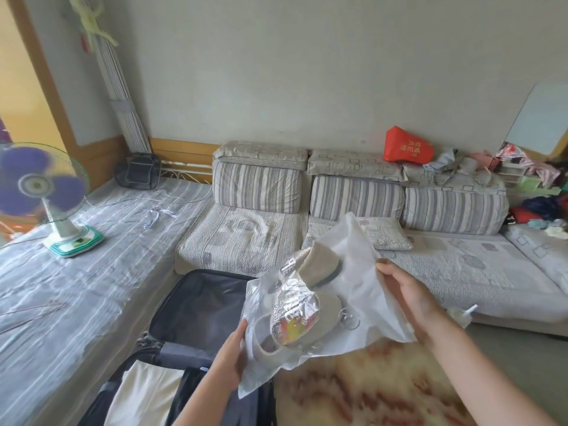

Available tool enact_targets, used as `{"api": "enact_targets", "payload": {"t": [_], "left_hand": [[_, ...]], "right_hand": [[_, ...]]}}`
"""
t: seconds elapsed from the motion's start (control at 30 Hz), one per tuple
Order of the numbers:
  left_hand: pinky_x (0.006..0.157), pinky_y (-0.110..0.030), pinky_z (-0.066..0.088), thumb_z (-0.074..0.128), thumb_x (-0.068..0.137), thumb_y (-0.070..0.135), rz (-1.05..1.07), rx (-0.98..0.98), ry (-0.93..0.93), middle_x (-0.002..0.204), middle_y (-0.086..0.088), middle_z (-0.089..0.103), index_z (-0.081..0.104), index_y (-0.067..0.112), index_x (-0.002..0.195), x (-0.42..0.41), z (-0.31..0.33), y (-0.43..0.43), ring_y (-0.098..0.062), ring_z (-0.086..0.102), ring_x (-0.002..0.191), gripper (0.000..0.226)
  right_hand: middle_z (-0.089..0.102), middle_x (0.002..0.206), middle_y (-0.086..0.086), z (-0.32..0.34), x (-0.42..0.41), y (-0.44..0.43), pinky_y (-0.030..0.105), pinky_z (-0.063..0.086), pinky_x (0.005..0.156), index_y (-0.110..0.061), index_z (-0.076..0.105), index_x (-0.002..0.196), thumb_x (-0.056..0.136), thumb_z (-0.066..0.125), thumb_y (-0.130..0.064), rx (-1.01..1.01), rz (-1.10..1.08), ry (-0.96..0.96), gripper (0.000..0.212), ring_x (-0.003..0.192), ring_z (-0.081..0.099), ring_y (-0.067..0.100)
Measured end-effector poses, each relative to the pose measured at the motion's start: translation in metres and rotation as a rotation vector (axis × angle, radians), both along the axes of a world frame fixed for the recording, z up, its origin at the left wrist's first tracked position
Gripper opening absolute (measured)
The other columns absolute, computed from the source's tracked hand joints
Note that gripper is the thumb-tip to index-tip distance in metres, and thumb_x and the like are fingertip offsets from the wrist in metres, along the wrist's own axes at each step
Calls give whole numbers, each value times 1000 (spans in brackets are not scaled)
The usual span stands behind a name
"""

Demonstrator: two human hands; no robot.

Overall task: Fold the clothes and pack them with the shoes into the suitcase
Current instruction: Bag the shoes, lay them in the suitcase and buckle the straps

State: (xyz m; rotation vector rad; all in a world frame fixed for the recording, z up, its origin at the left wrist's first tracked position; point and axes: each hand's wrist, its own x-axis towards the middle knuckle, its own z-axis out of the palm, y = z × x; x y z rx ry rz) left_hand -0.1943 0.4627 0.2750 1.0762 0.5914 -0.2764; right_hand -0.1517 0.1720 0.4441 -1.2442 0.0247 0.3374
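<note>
Shoes [295,305], one pair, pale canvas, lie inside a translucent plastic bag [347,290] that you hold in the air above the near right edge of the open suitcase [199,302].

Left hand [232,361]: fingers closed on the bag's lower left corner, pinching the film. Right hand [408,295]: thumb and fingers pinching the bag's right side, near its mouth.

Suitcase: dark lining, the far half looks bare; folded white clothing [144,398] lies in the near half. It sits on the floor between the striped bed [61,272] and the patterned blanket [368,385].

Hazards, judged from this hold:
- The bag's mouth looks loose; tilt it and a shoe may slide out onto the floor.
- Thin film gripped only at the edges may slip or tear under the shoes' weight.
- Set on the white clothing, the bag may crease the folds; the bare far half looks the safer place.
- An unsealed bag may let the soles soil the clothes.
</note>
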Motion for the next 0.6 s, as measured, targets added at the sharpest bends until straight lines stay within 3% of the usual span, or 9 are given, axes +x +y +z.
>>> {"api": "enact_targets", "payload": {"t": [0.1,0.2,0.3,0.37,0.43,0.6], "left_hand": [[90,-44,51,56,91,45,75,51,-38,115,-15,65,60,10,117,7,8,14,-32,62,107,44],[94,-45,48,69,80,47,143,79,-66,112,-16,66,67,12,107,20,13,31,-32,61,105,45],[101,-49,45,81,56,60,169,139,-90,114,-12,67,70,20,103,40,-9,51,-33,61,108,63],[101,-46,44,76,71,52,202,147,-104,112,-10,65,67,18,103,34,15,49,-30,60,106,47],[91,-40,49,66,86,39,224,160,-98,100,-10,63,64,14,101,30,35,42,-27,60,93,29],[41,-25,46,57,94,27,298,141,-110,72,-5,53,56,12,95,24,48,33,-14,56,48,15]], "right_hand": [[63,72,7,4,-1,-1,29,48,59,-14,58,91,84,54,-22,-33,-54,-48,11,59,63,18],[67,68,5,4,0,2,32,45,64,-18,63,82,93,50,-21,-88,-135,-19,17,59,63,20],[67,71,6,1,1,6,35,45,69,-19,65,80,91,54,-25,-130,-161,1,17,65,62,24],[63,73,8,-3,6,5,35,44,68,-18,61,83,91,54,-26,-154,-150,-2,14,67,59,24],[59,70,7,-3,11,6,34,42,66,-19,56,77,93,53,-23,-188,-136,-17,16,65,56,23],[54,73,7,-14,21,6,36,40,70,-18,52,77,95,50,-20,-242,-109,-64,17,72,53,22]]}}
